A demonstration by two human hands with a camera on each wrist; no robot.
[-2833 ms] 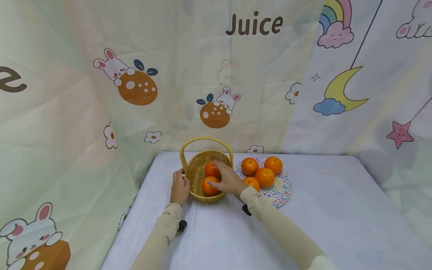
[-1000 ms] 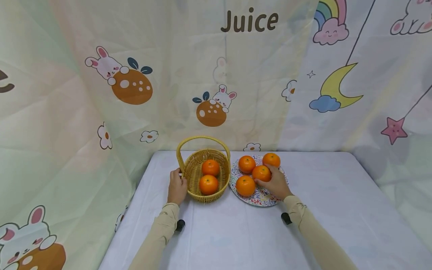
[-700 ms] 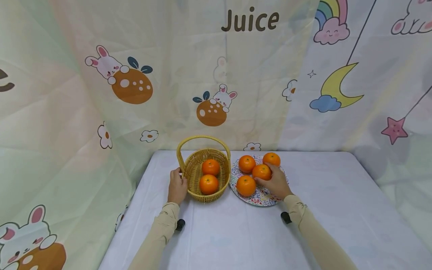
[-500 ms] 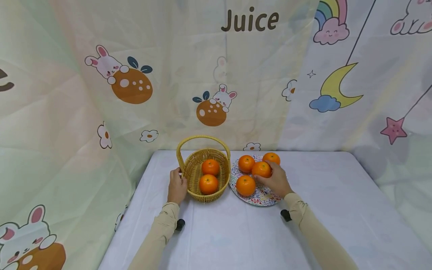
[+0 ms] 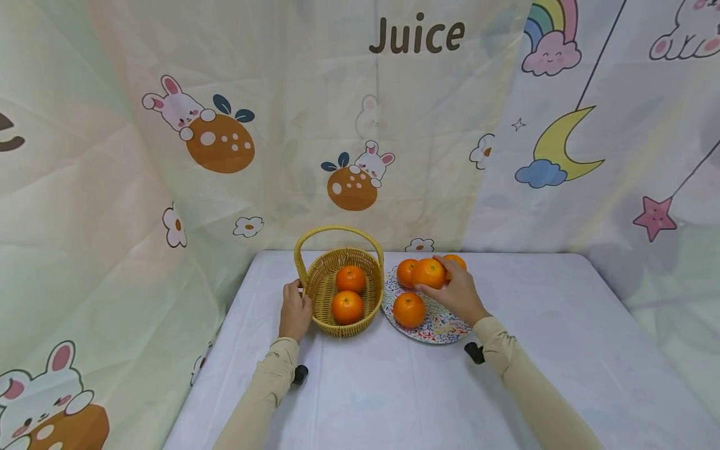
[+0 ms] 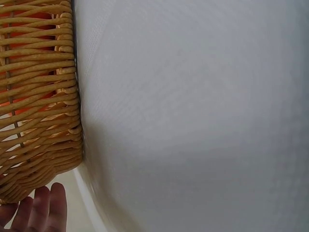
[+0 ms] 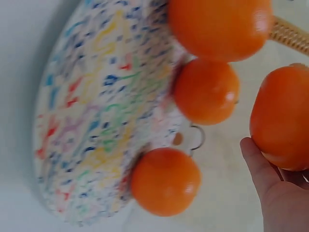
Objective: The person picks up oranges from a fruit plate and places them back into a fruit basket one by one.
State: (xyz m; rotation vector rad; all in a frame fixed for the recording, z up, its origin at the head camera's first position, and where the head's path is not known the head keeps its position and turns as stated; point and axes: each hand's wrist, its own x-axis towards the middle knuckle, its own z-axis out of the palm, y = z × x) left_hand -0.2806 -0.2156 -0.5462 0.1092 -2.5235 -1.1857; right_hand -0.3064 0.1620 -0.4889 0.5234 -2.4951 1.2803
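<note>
My right hand (image 5: 458, 294) grips an orange (image 5: 429, 274) between thumb and fingers, raised above the speckled plate (image 5: 444, 328). In the right wrist view the held orange (image 7: 285, 118) is apart from the others. Three oranges lie on the plate: one at the front (image 5: 409, 310), one at the back left (image 5: 406, 273) and a partly hidden one at the back right (image 5: 455, 261). My left hand (image 5: 295, 312) rests against the left side of the wicker basket (image 5: 320, 319), fingers (image 6: 58, 205) at its outer wall. Inside the basket sit two oranges (image 5: 347, 307).
The basket's tall arched handle (image 5: 337, 229) stands up over its opening. Basket and plate stand side by side on a white-covered table (image 5: 382, 394). A printed cloth backdrop (image 5: 439, 125) hangs right behind the table's back edge.
After leaving the basket, my right hand has moved right to the plate, taken hold of the middle orange and lifted it up and slightly left. My left hand has stayed at the basket.
</note>
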